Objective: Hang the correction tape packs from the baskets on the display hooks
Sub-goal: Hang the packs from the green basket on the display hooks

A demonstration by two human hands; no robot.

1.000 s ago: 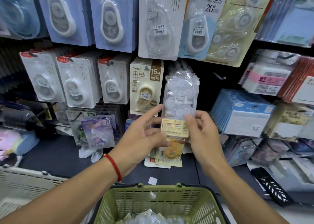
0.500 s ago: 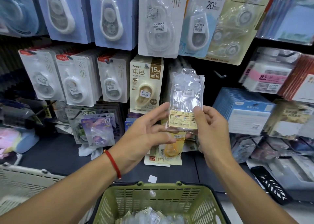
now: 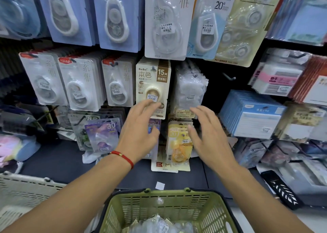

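Clear packs (image 3: pixel 190 89): hanging above both my hands.
Left hand (image 3: pixel 141 133): fingers spread, holding nothing.
Right hand (image 3: pixel 208 133): same, released.
Next: dip into green basket (image 3: pixel 219 213) below, grab by the header.

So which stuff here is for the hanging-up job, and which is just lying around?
For the job:
- clear correction tape packs hanging on the hook
- green basket with more packs inside
- left hand and right hand, both holding nothing

Just lying about:
- white basket
- blue packs
- small white paper square
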